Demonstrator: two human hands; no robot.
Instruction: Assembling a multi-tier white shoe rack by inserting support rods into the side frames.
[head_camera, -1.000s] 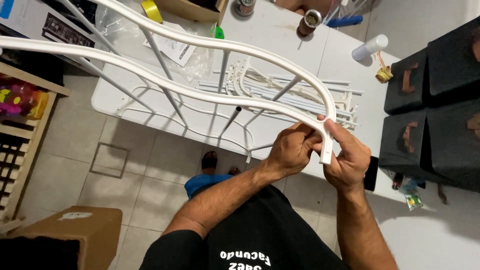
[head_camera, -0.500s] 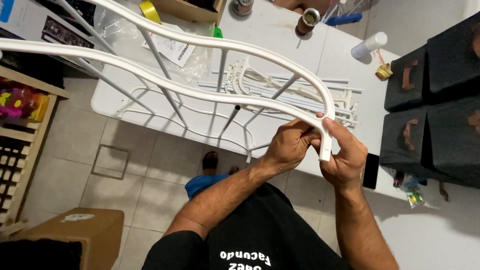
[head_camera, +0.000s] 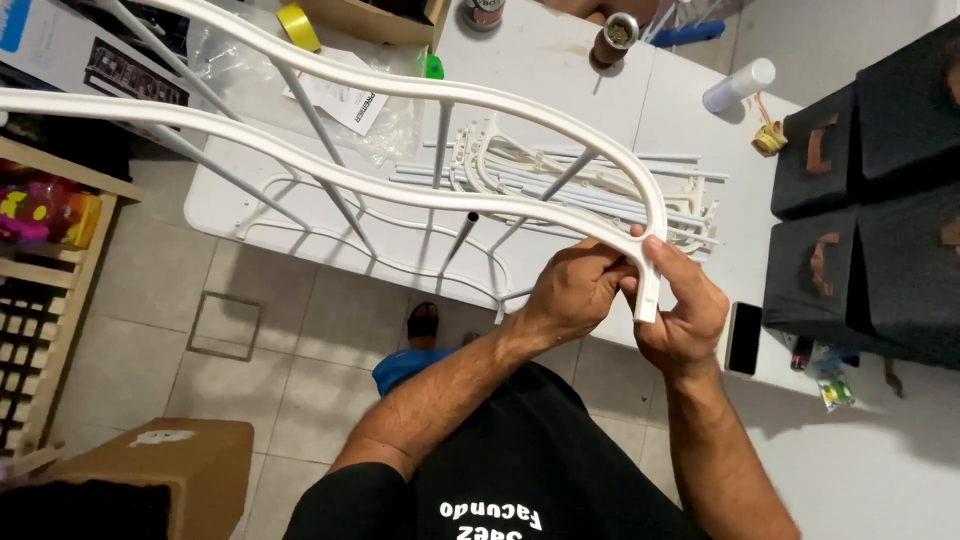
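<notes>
White plastic frame: my left hand and right hand each grip its curved end, above the counter. One rod beyond my left grip hangs unseated; loose parts remain.

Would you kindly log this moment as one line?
left hand: grips white curved frame | right hand: holds frame's end | white table: loose white rods
</notes>
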